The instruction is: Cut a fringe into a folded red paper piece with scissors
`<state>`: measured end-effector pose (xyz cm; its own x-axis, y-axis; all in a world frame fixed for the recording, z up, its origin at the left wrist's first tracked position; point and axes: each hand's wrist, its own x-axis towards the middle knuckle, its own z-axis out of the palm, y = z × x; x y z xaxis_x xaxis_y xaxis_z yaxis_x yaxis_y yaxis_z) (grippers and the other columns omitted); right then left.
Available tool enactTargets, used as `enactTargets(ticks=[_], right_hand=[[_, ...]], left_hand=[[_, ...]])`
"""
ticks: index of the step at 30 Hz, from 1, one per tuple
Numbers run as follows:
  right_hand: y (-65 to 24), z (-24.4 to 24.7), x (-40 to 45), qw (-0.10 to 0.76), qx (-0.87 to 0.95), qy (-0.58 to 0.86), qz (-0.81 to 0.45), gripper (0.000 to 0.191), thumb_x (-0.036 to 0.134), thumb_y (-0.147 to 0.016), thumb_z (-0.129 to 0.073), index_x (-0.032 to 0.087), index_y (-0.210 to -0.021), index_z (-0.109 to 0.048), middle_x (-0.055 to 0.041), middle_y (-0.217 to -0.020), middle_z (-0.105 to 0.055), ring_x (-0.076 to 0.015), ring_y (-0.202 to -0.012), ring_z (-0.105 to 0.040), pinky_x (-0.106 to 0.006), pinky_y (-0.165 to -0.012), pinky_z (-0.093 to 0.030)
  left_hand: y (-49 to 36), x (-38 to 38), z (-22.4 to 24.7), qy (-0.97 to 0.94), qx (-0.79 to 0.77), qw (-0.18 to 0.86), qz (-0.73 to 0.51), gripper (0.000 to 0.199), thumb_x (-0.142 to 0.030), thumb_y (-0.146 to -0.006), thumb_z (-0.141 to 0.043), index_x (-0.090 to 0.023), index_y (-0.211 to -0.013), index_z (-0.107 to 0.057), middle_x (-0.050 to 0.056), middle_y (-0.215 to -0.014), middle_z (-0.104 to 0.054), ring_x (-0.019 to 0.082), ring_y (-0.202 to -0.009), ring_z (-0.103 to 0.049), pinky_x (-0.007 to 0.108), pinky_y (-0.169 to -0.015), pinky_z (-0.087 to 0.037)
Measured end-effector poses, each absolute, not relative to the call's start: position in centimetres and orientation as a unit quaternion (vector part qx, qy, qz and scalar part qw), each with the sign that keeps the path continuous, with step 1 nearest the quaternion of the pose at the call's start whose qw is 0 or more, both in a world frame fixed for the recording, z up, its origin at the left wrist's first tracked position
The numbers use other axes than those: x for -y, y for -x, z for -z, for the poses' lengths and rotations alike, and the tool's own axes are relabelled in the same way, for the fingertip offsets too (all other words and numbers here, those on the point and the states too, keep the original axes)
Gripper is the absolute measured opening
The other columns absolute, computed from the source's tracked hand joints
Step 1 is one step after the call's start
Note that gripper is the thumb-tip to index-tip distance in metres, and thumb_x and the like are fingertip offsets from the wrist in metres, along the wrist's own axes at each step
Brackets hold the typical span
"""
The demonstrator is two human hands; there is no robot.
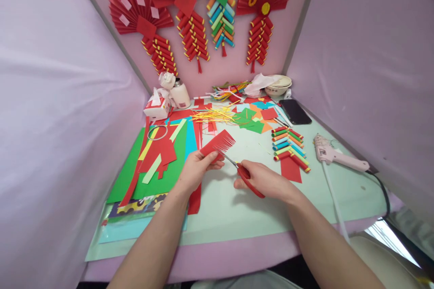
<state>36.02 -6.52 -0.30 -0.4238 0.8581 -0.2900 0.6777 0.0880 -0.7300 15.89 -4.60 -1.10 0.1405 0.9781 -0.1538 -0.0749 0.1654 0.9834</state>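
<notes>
Between the thumb and fingers of my left hand (200, 166) is a strip of red paper (214, 142), raised above the table. Thin slits run into its far right edge, making a fringe. My right hand (259, 178) grips red-handled scissors (244, 175), whose blades reach the paper's lower edge by the fringe. How far apart the blades are is hard to make out. Right of my hands lies a firecracker string of coloured paper rolls (288, 143), with a red paper piece (290, 169) under its lower end.
Green sheets (127, 176) and red scraps cover the left side. Yellow thin strips (217, 114) lie behind my hands. On the right are a hot glue gun (339, 158) with its cord and a black phone (294, 112). A tissue pack (158, 109) and white bottle (180, 95) stand back left.
</notes>
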Motion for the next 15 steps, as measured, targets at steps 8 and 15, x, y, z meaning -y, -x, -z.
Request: enactTargets(ticks=[8,15], right_hand=[[-36.11,0.30,6.49,0.095,0.736,0.527,-0.415,0.033,0.050,-0.070,-0.059,0.020,-0.074,-0.045,0.0022,-0.072,-0.054,-0.0114,-0.060,-0.046,-0.021,-0.052,-0.034],[-36.19,0.31,6.53,0.097,0.736,0.526,-0.415,0.036,0.053,-0.069,-0.058,0.020,-0.072,-0.044,0.0023,-0.071,-0.053,-0.0115,-0.060,-0.046,-0.021,-0.051,-0.034]], left_hand=[[-15.83,4.58,1.00,-0.476,-0.475,0.595,-0.441,0.030,-0.041,-0.071,-0.065,-0.013,-0.082,-0.067,0.009,-0.077,-0.070,0.016,-0.066,-0.063,0.029,-0.068,-0.051],[-15.83,4.59,1.08,-0.474,-0.469,0.601,-0.441,0.030,-0.040,-0.072,-0.064,-0.012,-0.082,-0.067,0.010,-0.077,-0.070,0.016,-0.066,-0.063,0.029,-0.068,-0.051]])
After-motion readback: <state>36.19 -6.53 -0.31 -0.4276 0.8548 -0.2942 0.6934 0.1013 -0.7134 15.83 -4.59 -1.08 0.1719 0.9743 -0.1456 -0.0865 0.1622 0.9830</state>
